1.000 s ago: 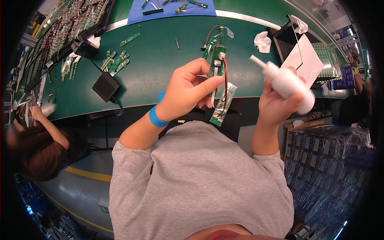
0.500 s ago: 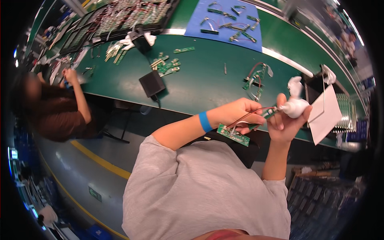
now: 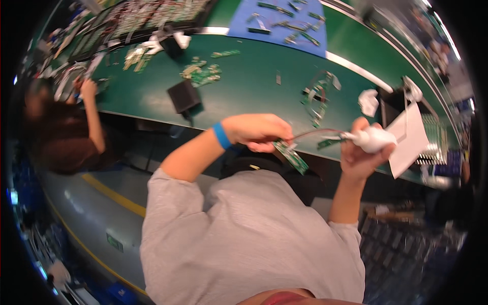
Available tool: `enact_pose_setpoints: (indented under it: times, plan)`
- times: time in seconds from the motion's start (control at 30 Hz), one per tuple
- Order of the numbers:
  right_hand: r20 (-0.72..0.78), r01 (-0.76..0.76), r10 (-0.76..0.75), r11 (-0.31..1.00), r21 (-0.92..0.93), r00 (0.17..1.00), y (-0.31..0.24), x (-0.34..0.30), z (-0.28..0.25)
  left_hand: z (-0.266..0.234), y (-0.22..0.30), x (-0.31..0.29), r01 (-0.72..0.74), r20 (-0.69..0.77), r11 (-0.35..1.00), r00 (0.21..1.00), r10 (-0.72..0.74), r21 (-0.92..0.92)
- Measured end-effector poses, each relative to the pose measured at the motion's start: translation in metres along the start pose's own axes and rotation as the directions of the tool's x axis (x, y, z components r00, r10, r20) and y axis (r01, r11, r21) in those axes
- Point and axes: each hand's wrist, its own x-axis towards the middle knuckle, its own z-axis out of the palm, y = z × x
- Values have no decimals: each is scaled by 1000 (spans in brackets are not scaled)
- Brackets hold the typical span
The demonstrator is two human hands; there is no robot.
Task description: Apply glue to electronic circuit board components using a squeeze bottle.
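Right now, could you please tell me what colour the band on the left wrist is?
Blue; the wristband shows best in the head view.

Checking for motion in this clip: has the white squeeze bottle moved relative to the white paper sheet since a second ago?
Yes. The white squeeze bottle has swung from upright beside the white paper sheet to lying sideways.

My left hand (image 3: 256, 133), with a blue band on its wrist, grips a narrow green circuit board (image 3: 291, 156) that slants down to the right below my fingers. My right hand (image 3: 362, 152) is closed around a white squeeze bottle (image 3: 371, 139), its nozzle pointing left toward the board. A red wire (image 3: 312, 133) arcs between the two hands. Beyond them lies the green surface (image 3: 244, 91) with a black box (image 3: 184, 96), loose green boards (image 3: 203, 75) and a white paper sheet (image 3: 409, 137) at the right. At the far left another person's hand (image 3: 87, 89) rests on the surface.
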Motion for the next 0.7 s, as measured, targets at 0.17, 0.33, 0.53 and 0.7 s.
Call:
enact_pose_setpoints:
  times: [0.17, 0.33, 0.53, 0.7]
  plan:
    - [42, 37, -33, 996, -77, 999, 0, -5, -4, 1, 11, -2, -40, -188, 999, 981, 42, 14]
    - [87, 72, -68, 997, -40, 994, 2, -17, -13, 6, 20, 3, -93, -423, 968, 887, 186, 232]
    - [92, 88, -82, 994, -68, 992, 2, -36, -27, 20, 29, 3, -282, -440, 664, 565, 698, 693]
    - [-108, 120, -136, 982, -144, 985, -15, -37, -24, 27, 31, 11, -169, -150, 199, 268, 952, 965]
